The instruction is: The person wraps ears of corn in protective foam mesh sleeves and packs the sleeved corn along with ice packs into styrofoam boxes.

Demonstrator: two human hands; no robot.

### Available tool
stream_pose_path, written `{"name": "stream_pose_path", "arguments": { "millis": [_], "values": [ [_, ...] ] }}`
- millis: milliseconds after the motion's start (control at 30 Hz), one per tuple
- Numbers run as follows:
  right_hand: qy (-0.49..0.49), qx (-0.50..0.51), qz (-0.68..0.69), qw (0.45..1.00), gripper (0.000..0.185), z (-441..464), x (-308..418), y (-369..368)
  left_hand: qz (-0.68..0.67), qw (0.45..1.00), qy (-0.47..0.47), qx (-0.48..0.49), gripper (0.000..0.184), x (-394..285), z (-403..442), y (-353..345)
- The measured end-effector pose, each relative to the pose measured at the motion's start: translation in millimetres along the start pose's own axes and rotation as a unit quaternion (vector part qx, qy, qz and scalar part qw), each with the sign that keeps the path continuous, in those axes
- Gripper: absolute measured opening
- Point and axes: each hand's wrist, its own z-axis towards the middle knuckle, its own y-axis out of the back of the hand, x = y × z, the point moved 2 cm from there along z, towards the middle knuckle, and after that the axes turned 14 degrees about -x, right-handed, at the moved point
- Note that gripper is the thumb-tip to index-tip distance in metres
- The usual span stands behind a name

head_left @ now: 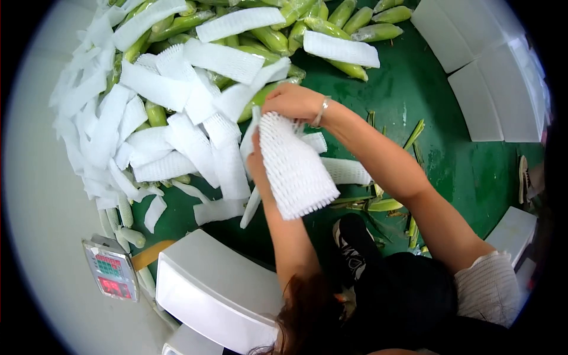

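Observation:
A white foam net sleeve [296, 165] hangs spread out between my hands, its wide end toward me. My right hand [291, 102] is closed on its upper end, fingers curled. Lower down at the sleeve's left edge, my left hand [255, 158] grips it too, with its fingertips partly hidden by the mesh. Just beyond my hands lies a green ear of corn [253, 107], partly covered. A heap of flat white foam sleeves [155, 87] spreads to the left over more ears, several wrapped in clear film [378, 32].
White foam boxes [222, 284] stand near my left side, and more boxes [479, 97] are stacked at the right. A scale display [110, 269] is at lower left. Husk scraps [384, 205] litter the green floor [393, 89] by my shoe [352, 251]. Another person's foot [523, 177] shows at the right edge.

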Motion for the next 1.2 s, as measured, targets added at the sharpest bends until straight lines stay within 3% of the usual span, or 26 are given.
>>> {"name": "stream_pose_path", "arguments": {
  "millis": [33,67,133,167,233,300,400,433,467,500,533,567,600,633,667,733,800,833,867,900,933,1000,1067,1133,1167,1200],
  "values": [
    [-0.085,0.026,0.068,0.994,0.032,8.2,-2.0,-7.2,-0.032,0.999,-0.014,-0.022,0.032,1.6,8.6,13.1],
    [-0.091,0.026,0.077,0.993,0.032,11.1,-4.4,-16.9,-0.046,0.998,-0.028,-0.036,0.031,1.8,18.1,29.7],
    [-0.09,0.016,-0.032,0.995,0.035,15.6,-14.3,-34.7,-0.075,0.993,-0.057,-0.066,0.031,9.4,38.2,57.3],
    [-0.037,-0.015,-0.067,0.997,0.036,21.8,-39.7,-49.2,-0.082,0.991,-0.075,-0.076,0.031,15.5,48.4,66.8],
    [-0.086,-0.068,-0.092,0.99,0.037,14.7,-65.4,-54.1,-0.071,0.986,-0.112,-0.105,0.031,31.5,61.8,72.4],
    [-0.108,-0.093,-0.092,0.986,0.036,5.7,-100.9,-62.4,-0.02,0.971,-0.13,-0.198,0.033,56.1,62.3,73.2],
    [-0.175,-0.168,-0.074,0.967,0.039,9.4,-149.2,-62.3,0.251,0.883,-0.225,-0.326,0.043,32.2,44.0,32.9],
    [-0.222,-0.163,0.059,0.96,0.042,9.9,-154.6,-60.5,0.352,0.839,-0.198,-0.365,0.036,12.9,29.0,9.0],
    [-0.268,-0.153,0.191,0.932,0.044,6.4,-159.0,-59.3,0.352,0.839,-0.197,-0.366,0.036,6.0,19.7,-10.0],
    [-0.37,-0.056,0.275,0.886,0.043,-8.1,-121.2,-34.2,0.311,0.852,-0.221,-0.36,0.03,2.8,14.3,-29.2],
    [-0.334,0.002,0.435,0.836,0.032,-6.8,-142.4,-26.9,0.267,0.863,-0.245,-0.352,0.026,3.0,8.7,-45.4],
    [-0.341,0.067,0.454,0.821,0.028,-21.5,-124.6,2.7,0.268,0.863,-0.242,-0.353,0.026,1.4,-5.3,-62.0],
    [-0.356,0.101,0.459,0.808,0.03,-35.4,-121.6,31.3,0.349,0.837,-0.313,-0.282,0.024,2.9,-18.3,-79.3],
    [-0.292,0.081,0.397,0.867,0.035,-41.8,-118.4,51.7,0.421,0.798,-0.379,-0.208,0.026,4.1,-26.3,-90.0],
    [-0.236,0.081,0.316,0.915,0.036,-48.0,-122.6,74.7,0.417,0.799,-0.377,-0.212,0.026,6.8,-26.6,-80.1],
    [-0.231,0.003,0.149,0.962,0.037,-58.0,-152.3,101.1,0.567,0.732,-0.322,-0.198,0.034,9.3,-18.5,-42.7],
    [-0.111,-0.048,-0.016,0.993,0.036,-70.7,-176.9,105.4,0.611,0.713,-0.284,-0.193,0.048,-5.0,-15.0,-20.7],
    [-0.092,-0.033,-0.171,0.98,0.042,-81.5,-163.6,97.9,0.618,0.708,-0.298,-0.17,0.051,-10.7,-12.5,-12.5],
    [-0.093,-0.032,-0.17,0.981,0.042,-91.4,-154.5,79.8,0.624,0.701,-0.312,-0.147,0.053,-16.2,-10.0,-5.7],
    [0.086,-0.085,-0.316,0.941,0.044,-98.3,-137.8,59.3,0.627,0.699,-0.311,-0.147,0.053,-20.5,-7.0,2.5],
    [0.26,-0.137,-0.442,0.848,0.047,-97.6,-122.6,38.4,0.635,0.693,-0.301,-0.158,0.053,-24.0,-2.8,12.8],
    [0.221,-0.153,-0.364,0.892,0.05,-74.5,-129.1,-5.3,0.648,0.684,-0.291,-0.166,0.053,-25.2,5.9,35.2],
    [-0.032,-0.019,-0.304,0.952,0.041,-56.4,-125.7,-33.5,0.617,0.709,-0.285,-0.188,0.047,-24.0,10.3,53.6],
    [-0.008,0.084,-0.329,0.94,0.035,-45.4,-107.0,-45.0,0.603,0.709,-0.313,-0.187,0.044,-32.6,6.1,43.8],
    [0.064,0.057,-0.33,0.94,0.031,-46.4,-105.9,-52.3,0.589,0.712,-0.335,-0.182,0.041,-37.7,5.1,40.4],
    [0.065,0.052,-0.326,0.942,0.031,-48.9,-96.0,-48.9,0.591,0.709,-0.34,-0.18,0.041,-54.4,0.7,29.3]
  ]
}}
